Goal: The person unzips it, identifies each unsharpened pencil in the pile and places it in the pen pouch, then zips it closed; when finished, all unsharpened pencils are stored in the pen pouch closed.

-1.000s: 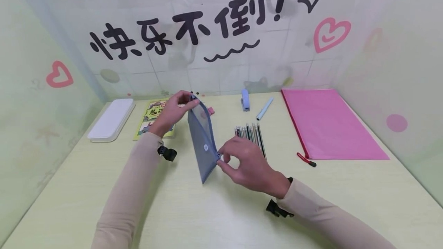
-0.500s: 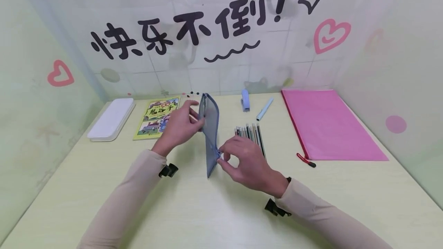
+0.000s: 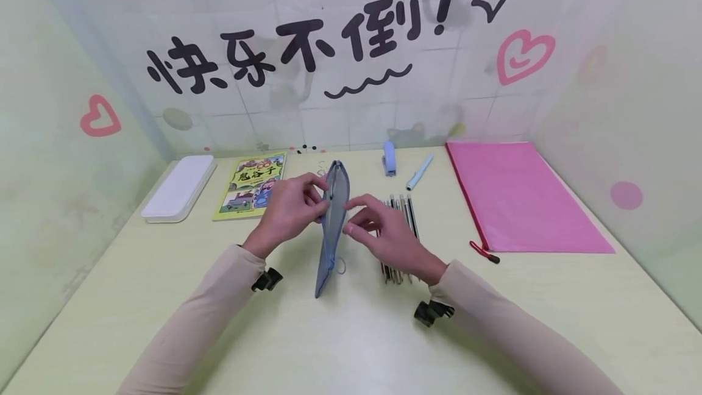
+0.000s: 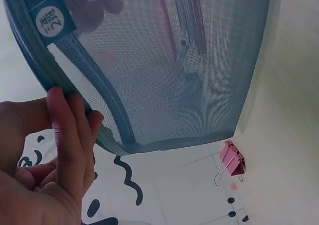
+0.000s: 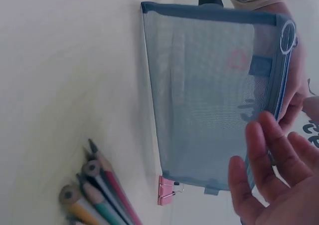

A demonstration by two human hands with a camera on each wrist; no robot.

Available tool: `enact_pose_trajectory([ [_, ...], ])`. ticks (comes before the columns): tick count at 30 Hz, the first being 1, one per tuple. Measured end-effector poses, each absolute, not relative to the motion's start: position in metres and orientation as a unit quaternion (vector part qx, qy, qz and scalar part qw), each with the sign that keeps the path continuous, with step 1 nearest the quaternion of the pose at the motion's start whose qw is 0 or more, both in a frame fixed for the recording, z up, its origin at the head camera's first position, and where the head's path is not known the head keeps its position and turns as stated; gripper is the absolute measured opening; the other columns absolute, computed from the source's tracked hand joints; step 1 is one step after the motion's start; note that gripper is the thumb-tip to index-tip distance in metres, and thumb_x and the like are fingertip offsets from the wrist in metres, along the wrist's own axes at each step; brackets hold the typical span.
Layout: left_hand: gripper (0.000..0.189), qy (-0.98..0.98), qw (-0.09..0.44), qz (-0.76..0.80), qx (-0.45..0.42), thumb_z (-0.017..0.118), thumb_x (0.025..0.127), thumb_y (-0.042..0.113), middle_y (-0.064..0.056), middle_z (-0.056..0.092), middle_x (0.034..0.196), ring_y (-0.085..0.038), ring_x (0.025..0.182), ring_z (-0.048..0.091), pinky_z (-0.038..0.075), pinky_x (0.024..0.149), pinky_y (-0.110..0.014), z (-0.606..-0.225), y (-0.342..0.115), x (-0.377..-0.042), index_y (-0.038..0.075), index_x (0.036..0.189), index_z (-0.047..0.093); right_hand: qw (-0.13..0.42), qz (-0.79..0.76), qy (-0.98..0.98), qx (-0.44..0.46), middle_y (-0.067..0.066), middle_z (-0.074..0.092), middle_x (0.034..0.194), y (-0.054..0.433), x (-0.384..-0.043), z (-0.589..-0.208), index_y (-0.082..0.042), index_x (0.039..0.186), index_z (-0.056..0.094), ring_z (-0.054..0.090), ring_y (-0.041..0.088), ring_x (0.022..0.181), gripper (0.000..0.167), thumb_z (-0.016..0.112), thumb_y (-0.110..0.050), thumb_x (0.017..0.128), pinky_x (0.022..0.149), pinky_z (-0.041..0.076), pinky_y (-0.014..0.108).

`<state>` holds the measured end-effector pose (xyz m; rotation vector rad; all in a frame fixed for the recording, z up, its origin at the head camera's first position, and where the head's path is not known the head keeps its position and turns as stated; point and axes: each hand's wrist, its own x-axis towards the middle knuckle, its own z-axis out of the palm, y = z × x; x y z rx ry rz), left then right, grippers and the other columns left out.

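A blue mesh zipper pouch [image 3: 337, 200] stands on edge over the table, its zipped mouth parted at the top. My left hand [image 3: 290, 209] pinches the rim on the left side; the left wrist view shows thumb and fingers on the zipper band [image 4: 60, 78]. Close by the opposite rim is my right hand [image 3: 389, 236], fingers loosely extended and fingertips right at the edge. A pull ring [image 5: 287, 37] hangs at the pouch's near end. Several pencils [image 3: 408, 215] lie beside the right hand, partly hidden beneath it.
At the back left are a white case [image 3: 180, 189] and a yellow book [image 3: 249, 188]. A pink binder clip [image 4: 232, 158] sits behind the pouch. A blue stapler [image 3: 389, 158] and light-blue pen [image 3: 420, 172] lie at the back. A pink folder [image 3: 532, 200] is at right.
My left hand has come nearer along the rim from the pouch's far end. My right hand has let go of the zipper pull and moved up to the rim, exposing more pencils.
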<state>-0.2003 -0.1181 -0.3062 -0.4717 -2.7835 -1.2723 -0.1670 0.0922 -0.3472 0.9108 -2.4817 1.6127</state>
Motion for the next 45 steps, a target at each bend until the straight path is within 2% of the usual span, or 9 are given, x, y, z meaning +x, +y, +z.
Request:
enact_pose_trajectory([
  [8,0.019,-0.913,0.066,-0.362,-0.175,0.069,0.089,0.004,-0.012,0.072,0.08,-0.014,0.065,0.069,0.06,0.057,-0.025,-0.302,-0.126,-0.2,0.002,0.108,0.071,0.014,0.486,-0.843,0.23,0.006,0.076,0.093,0.088,-0.18,-0.357,-0.007,0.099,0.073,0.074,0.029,0.087,0.015,0.061,-0.015,0.099,0.073,0.059,0.028],
  [16,0.014,-0.93,0.123,-0.31,-0.153,0.067,0.088,0.004,-0.009,0.074,0.076,-0.015,0.061,0.07,0.056,0.058,-0.027,-0.295,-0.156,-0.203,0.008,0.098,0.077,-0.026,0.455,-0.87,0.188,0.01,0.077,0.087,0.109,-0.187,-0.373,-0.006,0.096,0.074,0.074,0.024,0.079,0.012,0.065,-0.014,0.096,0.064,0.053,0.023],
  [21,0.015,-0.932,0.102,-0.315,-0.149,0.069,0.088,0.007,-0.009,0.075,0.077,-0.014,0.062,0.07,0.055,0.059,-0.026,-0.297,-0.157,-0.2,0.007,0.1,0.078,-0.064,0.457,-0.861,0.214,0.011,0.078,0.091,0.109,-0.19,-0.371,-0.008,0.097,0.073,0.074,0.024,0.081,0.012,0.063,-0.014,0.097,0.069,0.058,0.026],
  [25,0.014,-0.927,0.081,-0.33,-0.161,0.071,0.088,0.008,-0.01,0.075,0.077,-0.015,0.062,0.07,0.057,0.06,-0.027,-0.3,-0.149,-0.2,0.006,0.1,0.078,-0.101,0.46,-0.851,0.231,0.013,0.077,0.098,0.106,-0.19,-0.367,-0.009,0.106,0.072,0.074,0.023,0.081,0.015,0.06,-0.015,0.099,0.069,0.057,0.029],
  [30,0.012,-0.922,0.078,-0.334,-0.177,0.074,0.085,0.007,-0.01,0.075,0.075,-0.013,0.06,0.069,0.056,0.058,-0.026,-0.305,-0.142,-0.203,0.005,0.096,0.079,-0.094,0.446,-0.858,0.235,0.014,0.076,0.099,0.109,-0.195,-0.366,-0.01,0.114,0.071,0.072,0.022,0.076,0.02,0.06,-0.014,0.098,0.065,0.056,0.029],
  [35,0.01,-0.925,0.068,-0.33,-0.176,0.074,0.085,0.008,-0.009,0.075,0.075,-0.012,0.061,0.069,0.056,0.061,-0.029,-0.308,-0.142,-0.203,0.007,0.094,0.079,-0.065,0.368,-0.9,0.223,0.007,0.073,0.084,0.117,-0.205,-0.359,-0.006,0.101,0.073,0.062,0.014,0.069,0.011,0.069,-0.012,0.092,0.062,0.05,0.025],
  [36,0.01,-0.925,0.068,-0.329,-0.176,0.074,0.085,0.008,-0.008,0.075,0.075,-0.012,0.062,0.069,0.056,0.067,-0.029,-0.308,-0.142,-0.203,0.008,0.093,0.08,-0.063,0.354,-0.907,0.219,0.006,0.072,0.082,0.119,-0.207,-0.359,-0.007,0.096,0.073,0.06,0.012,0.068,0.008,0.071,-0.012,0.09,0.062,0.049,0.025],
  [39,0.009,-0.923,0.063,-0.335,-0.176,0.074,0.085,0.008,-0.007,0.075,0.074,-0.011,0.061,0.069,0.057,0.07,-0.033,-0.311,-0.142,-0.203,0.008,0.092,0.08,-0.066,0.331,-0.918,0.208,0.003,0.071,0.078,0.124,-0.214,-0.36,-0.007,0.088,0.072,0.061,0.011,0.067,0.004,0.074,-0.011,0.087,0.061,0.049,0.024],
  [45,0.01,-0.917,0.053,-0.353,-0.18,0.074,0.084,0.007,-0.007,0.074,0.072,-0.01,0.059,0.068,0.055,0.059,-0.027,-0.315,-0.143,-0.203,0.006,0.092,0.079,-0.065,0.3,-0.927,0.215,0.003,0.072,0.075,0.126,-0.222,-0.368,-0.009,0.08,0.071,0.062,0.01,0.067,0.005,0.075,-0.008,0.083,0.065,0.052,0.026],
])
